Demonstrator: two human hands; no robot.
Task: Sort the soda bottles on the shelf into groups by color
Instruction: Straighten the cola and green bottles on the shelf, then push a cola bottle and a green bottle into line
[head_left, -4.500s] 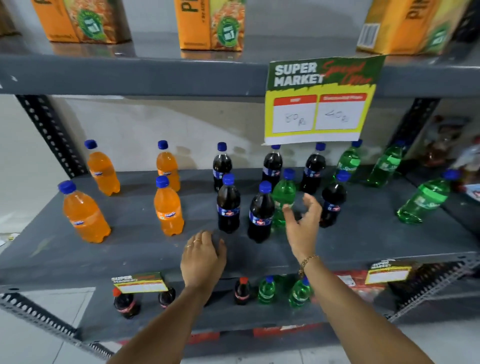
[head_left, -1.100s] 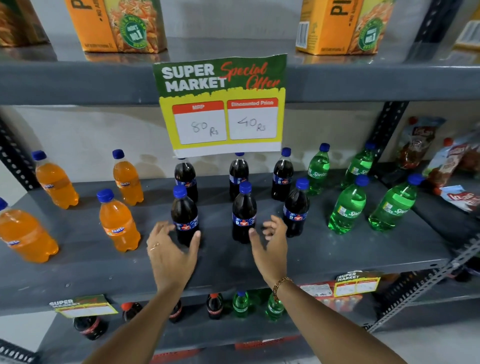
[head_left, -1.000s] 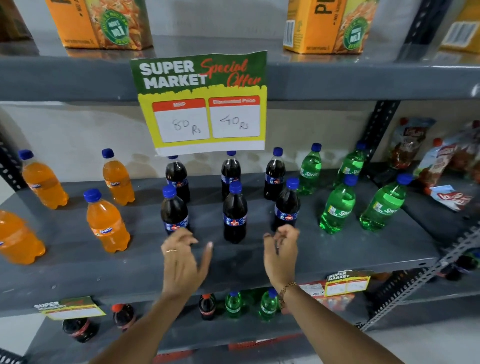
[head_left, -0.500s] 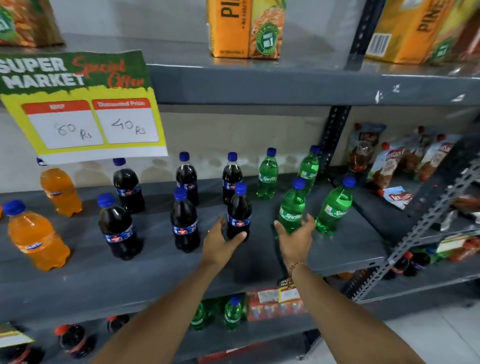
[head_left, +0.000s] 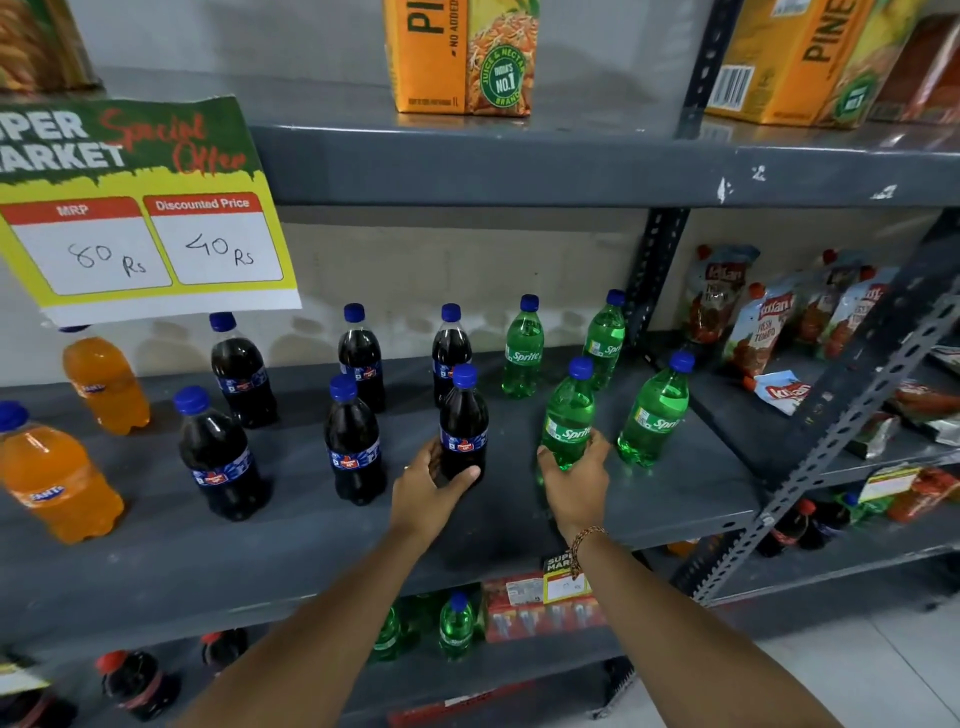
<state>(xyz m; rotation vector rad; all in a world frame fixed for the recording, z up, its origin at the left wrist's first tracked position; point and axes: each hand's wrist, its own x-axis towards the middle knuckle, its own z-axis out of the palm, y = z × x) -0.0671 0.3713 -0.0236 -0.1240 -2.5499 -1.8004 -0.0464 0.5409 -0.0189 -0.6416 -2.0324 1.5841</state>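
On the grey middle shelf (head_left: 675, 499) stand blue-capped soda bottles. Two orange ones (head_left: 52, 478) are at the far left, several dark cola bottles (head_left: 353, 441) fill the middle, and several green bottles (head_left: 522, 348) stand to the right. My left hand (head_left: 426, 488) is wrapped around the base of the front right cola bottle (head_left: 463, 421). My right hand (head_left: 574, 480) grips the base of a front green bottle (head_left: 567, 415). Both bottles stand upright on the shelf.
A yellow price sign (head_left: 135, 213) hangs from the upper shelf at left. Orange juice cartons (head_left: 462, 52) sit above. Ketchup pouches (head_left: 763, 322) fill the neighbouring shelf at right, behind a slanted metal brace (head_left: 831, 431). More bottles (head_left: 454, 623) stand on the lower shelf.
The view has swung right. My hands, empty and open before, have closed on a cola bottle and a green bottle. A green bottle that stood among the colas now stands with the greens.
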